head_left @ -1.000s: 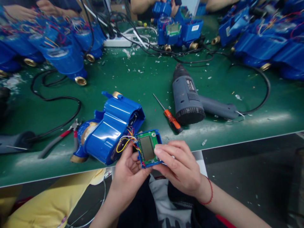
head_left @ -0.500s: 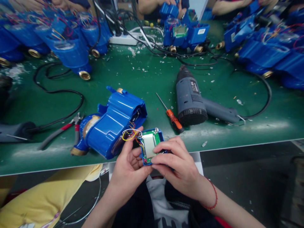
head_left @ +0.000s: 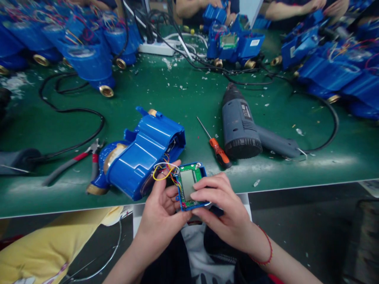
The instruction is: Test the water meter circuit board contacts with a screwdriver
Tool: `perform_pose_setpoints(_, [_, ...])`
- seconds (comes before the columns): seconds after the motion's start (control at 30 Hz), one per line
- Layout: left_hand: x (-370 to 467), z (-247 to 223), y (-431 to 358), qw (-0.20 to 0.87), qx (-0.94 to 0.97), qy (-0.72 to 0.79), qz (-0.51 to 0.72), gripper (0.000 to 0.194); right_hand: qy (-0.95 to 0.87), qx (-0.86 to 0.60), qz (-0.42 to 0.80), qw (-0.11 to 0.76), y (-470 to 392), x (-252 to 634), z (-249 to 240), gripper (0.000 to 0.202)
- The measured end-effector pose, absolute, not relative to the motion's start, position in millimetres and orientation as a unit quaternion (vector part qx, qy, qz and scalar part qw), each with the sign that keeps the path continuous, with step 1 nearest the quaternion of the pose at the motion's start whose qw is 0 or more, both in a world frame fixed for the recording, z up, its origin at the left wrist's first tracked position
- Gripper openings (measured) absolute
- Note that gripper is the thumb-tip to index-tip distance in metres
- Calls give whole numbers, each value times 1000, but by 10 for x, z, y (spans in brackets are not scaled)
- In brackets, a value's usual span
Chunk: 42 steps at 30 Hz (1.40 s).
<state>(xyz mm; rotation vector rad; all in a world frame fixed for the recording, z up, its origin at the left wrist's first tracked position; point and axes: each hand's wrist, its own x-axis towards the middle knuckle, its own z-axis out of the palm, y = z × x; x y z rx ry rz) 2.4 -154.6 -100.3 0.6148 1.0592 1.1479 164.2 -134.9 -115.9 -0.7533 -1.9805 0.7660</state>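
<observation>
Between my two hands, just off the table's front edge, is a green circuit board [head_left: 194, 173] with a grey display, seated in a small blue plastic case [head_left: 203, 170]. My left hand [head_left: 162, 209] grips the case from the left, thumb at its lower edge. Fingers of my right hand [head_left: 222, 201] press on the display and board, with the thumb at the case's bottom edge. Thin coloured wires [head_left: 162, 170] run from the board to a blue water meter [head_left: 145, 150], which lies on its side with its opening toward the board.
An orange screwdriver [head_left: 219, 152] and a grey heat gun [head_left: 241, 126] lie to the right. Red-handled pliers [head_left: 94, 152] lie left. Several blue meters [head_left: 89, 63], a white power strip [head_left: 156, 48] and cables stand farther back. Co-workers' hands [head_left: 231, 15] work across the green table [head_left: 166, 90].
The view has shifted slightly. The circuit board and case are turned a little, and my right fingers have moved slightly on the display. Both hands keep their hold.
</observation>
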Motion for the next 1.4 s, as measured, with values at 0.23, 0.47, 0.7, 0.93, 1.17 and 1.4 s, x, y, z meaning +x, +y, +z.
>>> perform_pose_setpoints(0.23, [12,-1035,-1560,658,288,474,509,107,-801,-320,281,420,-1354,1617,-1149,14])
perform_pose_setpoints(0.47, [26,-1076,-1579,634,294,481,529,88,-771,-342,280,459,-1388,1517,-1124,8])
perform_pose_setpoints(0.7, [44,-1009,-1526,617,294,493,538,82,-746,-350,324,464,-1424,1500,-1148,12])
perform_pose_setpoints(0.93, [43,-1039,-1511,608,301,505,533,81,-742,-331,361,457,-1418,1546,-1214,31])
perform_pose_setpoints(1.17, [52,-998,-1521,607,298,498,543,83,-730,-341,362,469,-1420,1474,-1182,25])
perform_pose_setpoints(1.4, [56,-1020,-1507,616,294,488,544,85,-728,-336,362,475,-1432,1490,-1199,36])
